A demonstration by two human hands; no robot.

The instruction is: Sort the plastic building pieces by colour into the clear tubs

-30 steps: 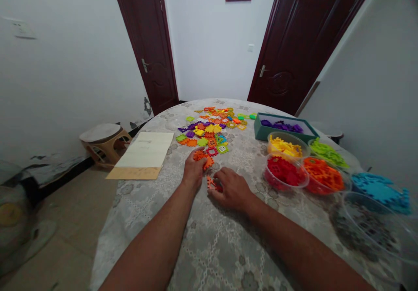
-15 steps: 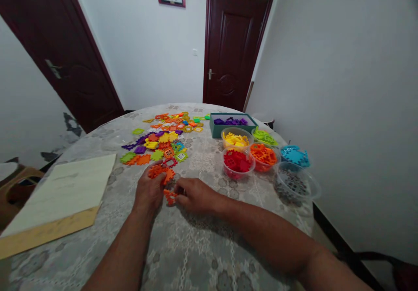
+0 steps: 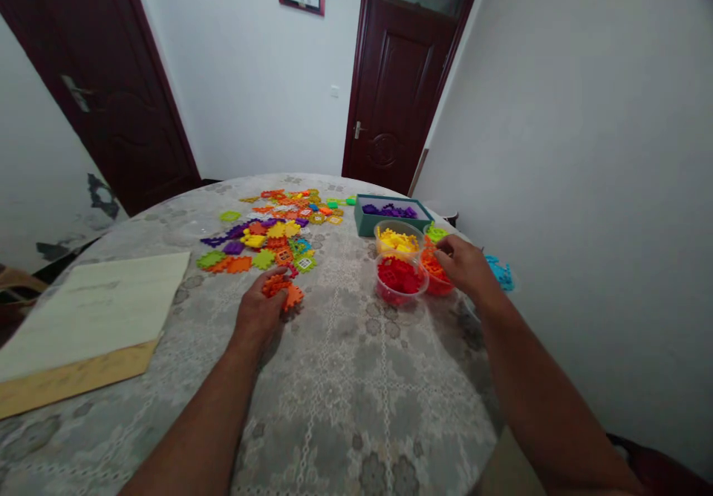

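My left hand [image 3: 261,307] is closed around orange interlocking plastic building pieces [image 3: 292,297], just in front of a pile of mixed-colour pieces [image 3: 264,260]. Over on the right, my right hand [image 3: 465,262] is at the clear bowl [image 3: 440,286] of orange pieces, its fingers bent together at the top of the contents. Whether a piece is between those fingertips cannot be made out against the orange below. Touching distance away stands a bowl of red pieces [image 3: 399,275], with a bowl of yellow pieces [image 3: 397,239] behind it.
A green box [image 3: 365,223] of purple pieces stands at the back right. Lime pieces [image 3: 437,232] and blue pieces [image 3: 500,272] show partly behind my right arm. Paper [image 3: 103,295] with a tan lower strip lies at the left. A patterned cloth [image 3: 334,407] covers the round table.
My right hand has gone from the orange piece beside my left hand to the orange bowl. That piece is gone from the cloth there. My left hand keeps its hold; the view turned right.
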